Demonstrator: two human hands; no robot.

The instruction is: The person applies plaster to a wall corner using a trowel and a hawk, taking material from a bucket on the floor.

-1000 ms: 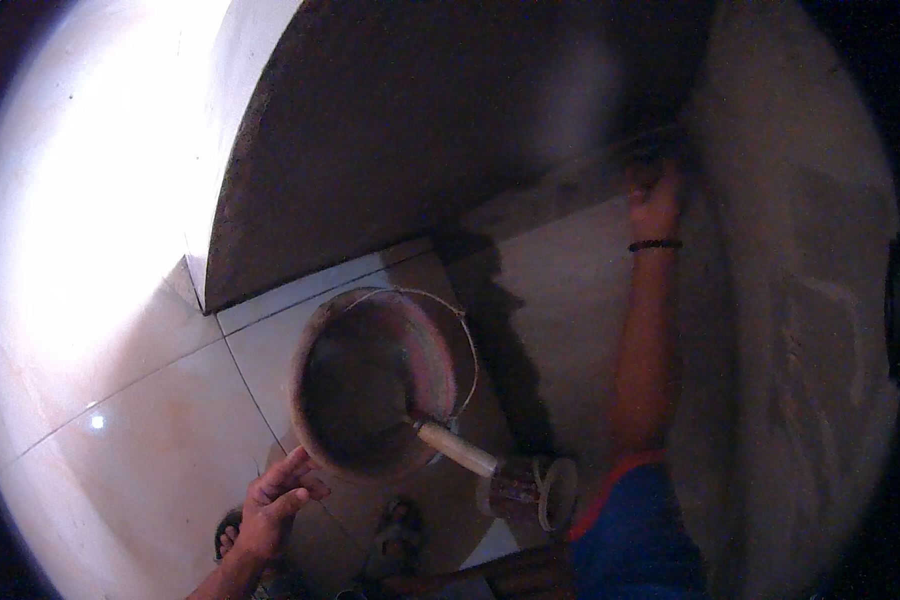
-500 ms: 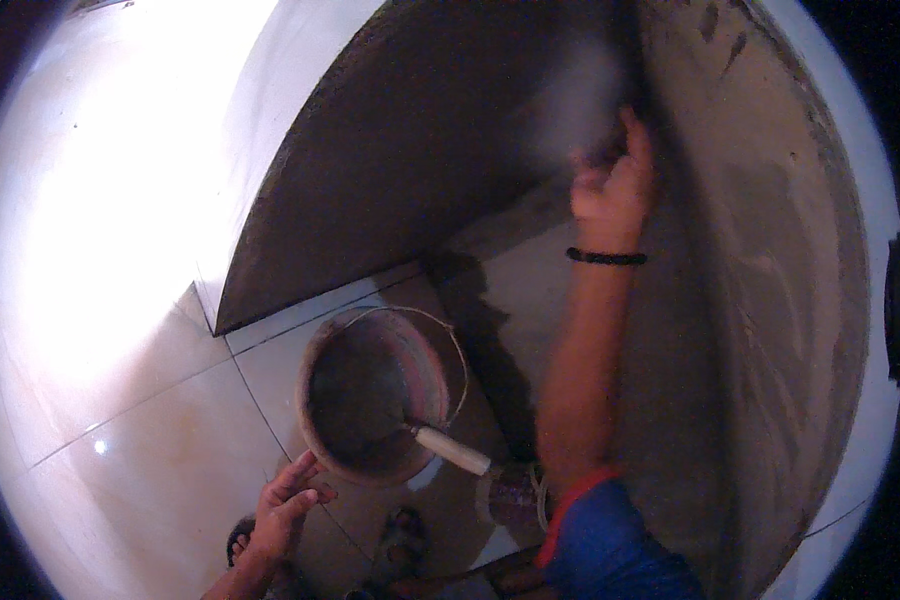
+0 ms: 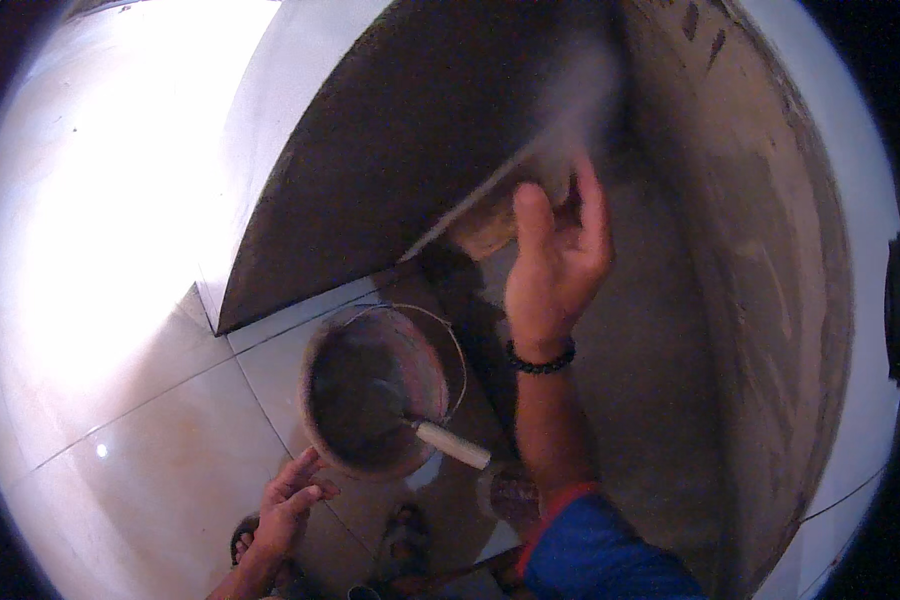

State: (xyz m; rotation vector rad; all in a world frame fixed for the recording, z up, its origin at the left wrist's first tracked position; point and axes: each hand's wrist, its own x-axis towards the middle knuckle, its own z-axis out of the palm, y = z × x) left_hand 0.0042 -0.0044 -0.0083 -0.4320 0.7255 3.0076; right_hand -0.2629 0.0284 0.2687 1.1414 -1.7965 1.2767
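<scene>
My right hand (image 3: 560, 255), with a dark beaded bracelet at the wrist, reaches to where a dark grey plastered wall (image 3: 370, 150) meets the floor. Its thumb and fingers stand apart; nothing held shows clearly between them, though that spot is blurred. Past the fingertips hangs a whitish hazy patch (image 3: 582, 85). My left hand (image 3: 292, 500) has its fingers loosely spread, fingertips at the near left rim of a bucket (image 3: 320, 440). Dark grey stuff fills part of the bucket. A tool's pale handle (image 3: 452, 446) leans out over the rim; its head is hidden inside.
A curved, smeared brownish wall (image 3: 785, 260) rises on the right. Pale floor tiles (image 3: 160, 430) lie at left, with strong glare above. A dark reddish container (image 3: 515, 497) stands by my right sleeve. Sandalled feet (image 3: 405, 530) are below the bucket.
My right hand has come back toward me and slightly left, thumb and fingers more upright. A pale streak now shows along the wall's base. The left hand and bucket have barely moved.
</scene>
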